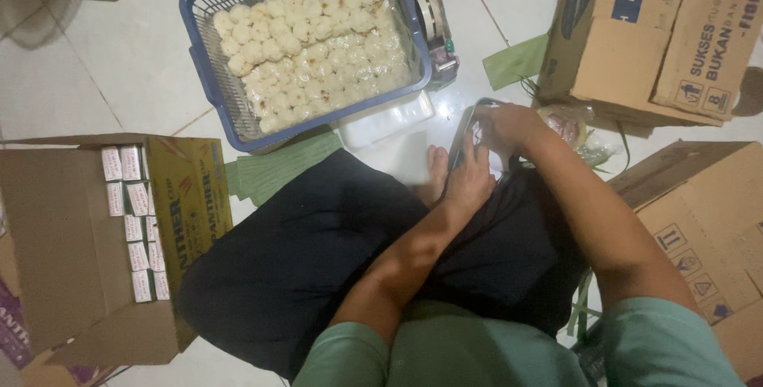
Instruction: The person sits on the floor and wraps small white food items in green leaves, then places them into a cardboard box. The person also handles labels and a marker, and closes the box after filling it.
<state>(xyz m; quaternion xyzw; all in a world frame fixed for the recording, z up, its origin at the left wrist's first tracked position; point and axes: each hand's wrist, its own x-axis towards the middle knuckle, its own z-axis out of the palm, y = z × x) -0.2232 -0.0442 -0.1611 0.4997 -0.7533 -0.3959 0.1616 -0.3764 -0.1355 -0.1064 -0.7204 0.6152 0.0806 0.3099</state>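
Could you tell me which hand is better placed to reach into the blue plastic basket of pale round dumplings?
Probably the left hand: it lies on the basket's side, with open floor toward the blue plastic basket of pale round dumplings. The right hand sits further right, apparently busy gripping a dark thin object.

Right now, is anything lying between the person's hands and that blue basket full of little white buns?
Only flat things: a white plastic sheet lies on the floor between both hands, left hand and right hand, and the blue plastic basket of small white buns. Nothing tall blocks the way.
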